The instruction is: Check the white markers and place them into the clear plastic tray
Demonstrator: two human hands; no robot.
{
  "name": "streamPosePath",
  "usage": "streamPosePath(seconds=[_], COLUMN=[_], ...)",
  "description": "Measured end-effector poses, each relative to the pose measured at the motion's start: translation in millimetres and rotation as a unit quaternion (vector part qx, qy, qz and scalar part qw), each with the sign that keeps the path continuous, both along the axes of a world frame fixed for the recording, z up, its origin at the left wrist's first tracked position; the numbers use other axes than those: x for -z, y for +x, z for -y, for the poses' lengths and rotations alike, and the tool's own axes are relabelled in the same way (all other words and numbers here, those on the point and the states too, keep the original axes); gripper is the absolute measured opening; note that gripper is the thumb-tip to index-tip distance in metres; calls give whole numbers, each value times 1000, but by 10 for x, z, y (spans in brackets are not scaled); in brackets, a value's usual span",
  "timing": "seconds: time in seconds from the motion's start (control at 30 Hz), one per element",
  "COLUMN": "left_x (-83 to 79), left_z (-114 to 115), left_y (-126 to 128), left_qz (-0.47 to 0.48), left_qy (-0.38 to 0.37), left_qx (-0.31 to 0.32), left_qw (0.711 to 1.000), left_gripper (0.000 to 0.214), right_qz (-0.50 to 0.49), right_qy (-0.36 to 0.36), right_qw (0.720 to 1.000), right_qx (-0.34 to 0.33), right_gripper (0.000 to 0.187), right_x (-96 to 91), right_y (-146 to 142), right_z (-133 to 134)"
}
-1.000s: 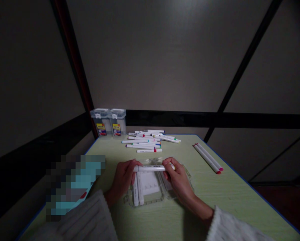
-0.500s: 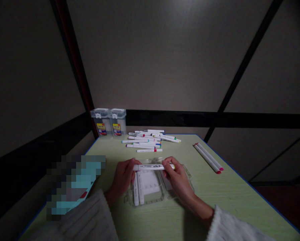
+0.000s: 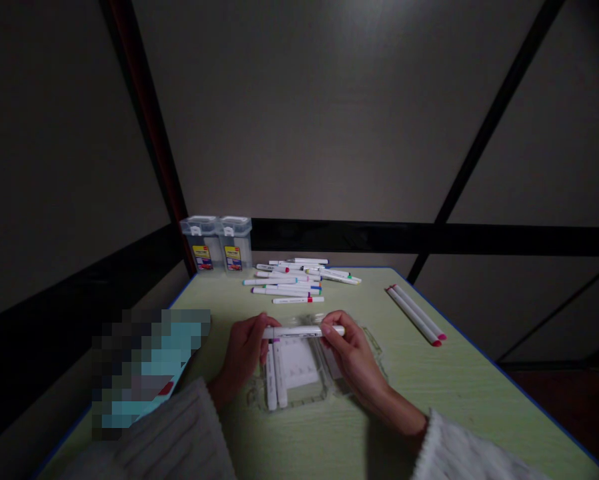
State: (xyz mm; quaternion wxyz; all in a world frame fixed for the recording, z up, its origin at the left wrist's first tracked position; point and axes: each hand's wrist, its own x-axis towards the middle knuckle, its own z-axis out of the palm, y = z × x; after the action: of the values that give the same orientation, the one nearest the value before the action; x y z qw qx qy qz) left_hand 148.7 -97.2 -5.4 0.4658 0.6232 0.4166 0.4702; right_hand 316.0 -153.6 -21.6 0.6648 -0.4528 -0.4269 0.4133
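A white marker [image 3: 299, 331] lies level between my two hands, above an open clear plastic case [image 3: 307, 402]. My left hand [image 3: 244, 347] is closed on its left end. At the other end, the thumb and fingers of my right hand [image 3: 347, 347] pinch it near a yellowish tip. Two white markers [image 3: 276, 377] rest side by side in the left half of the case, beside a white sheet [image 3: 302, 363]. My right hand partly hides the right half of the case.
Several white markers [image 3: 284, 291] with coloured ends lie in a loose pile at the back. Two lidded clear boxes [image 3: 214, 247] stand at the back left. Two long white pens with red ends [image 3: 414, 313] lie on the right. A blurred-out item [image 3: 154, 373] is at the left edge.
The marker has turned slightly about its length and shifted a little to the left in my hands. Everything else stays where it was.
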Motion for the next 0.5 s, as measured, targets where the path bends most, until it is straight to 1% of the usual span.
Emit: streamPosePath(seconds=[0.2, 0.3, 0.4, 0.5], left_x=[20, 14, 11, 22], left_z=[-15, -5, 14, 39], left_y=[-6, -9, -14, -32], left_qz=[-6, -15, -19, -15], left_qy=[9, 25, 43, 59], left_qx=[6, 18, 40, 63], left_qw=[1000, 999, 998, 996], left_gripper=[53, 51, 46, 37], right_qz=[-6, 9, 24, 12], right_qy=[3, -9, -19, -34], right_qw=[1000, 1000, 999, 998], right_qx=[-3, 11, 33, 43], right_gripper=[23, 23, 24, 26], right_x=[-27, -42, -57, -77], right_y=[-13, -12, -4, 4], right_z=[8, 15, 23, 29])
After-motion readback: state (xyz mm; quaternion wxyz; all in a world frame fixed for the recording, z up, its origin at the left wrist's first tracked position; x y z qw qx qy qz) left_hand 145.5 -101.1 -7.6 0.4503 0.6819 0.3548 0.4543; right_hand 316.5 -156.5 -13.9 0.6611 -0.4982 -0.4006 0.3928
